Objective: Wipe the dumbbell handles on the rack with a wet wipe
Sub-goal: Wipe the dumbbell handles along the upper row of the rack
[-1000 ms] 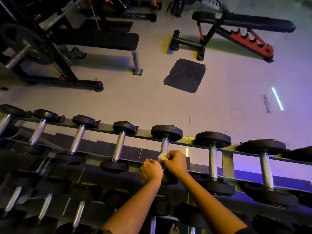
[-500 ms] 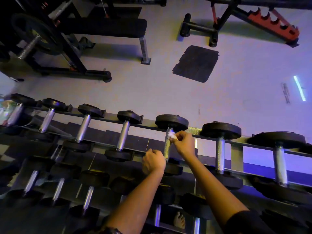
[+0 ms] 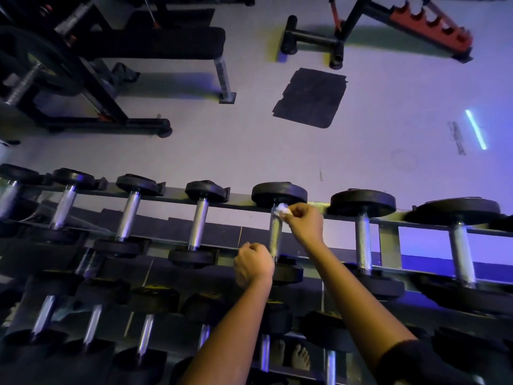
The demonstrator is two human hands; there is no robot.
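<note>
A tiered rack (image 3: 388,240) holds a row of black dumbbells with chrome handles. My right hand (image 3: 305,222) pinches a small white wet wipe (image 3: 282,209) against the far end of one chrome handle (image 3: 274,237), just under that dumbbell's far head (image 3: 279,194). To the left of this handle's near end is my left hand (image 3: 254,263), with its fingers curled into a fist by the rack's front rail. Nothing shows inside the fist. The neighbouring handles (image 3: 198,223) (image 3: 363,245) are untouched.
A lower tier of dumbbells (image 3: 145,333) lies nearer to me, and bare feet (image 3: 301,357) show through the rack. Beyond the rack the floor carries a black mat (image 3: 311,97), a flat bench (image 3: 166,43), a plate-loaded bar (image 3: 33,68) and an adjustable bench (image 3: 402,20).
My right hand slid the wipe along the handle from its near end to its far end. The left fist stayed beside the handle's near end.
</note>
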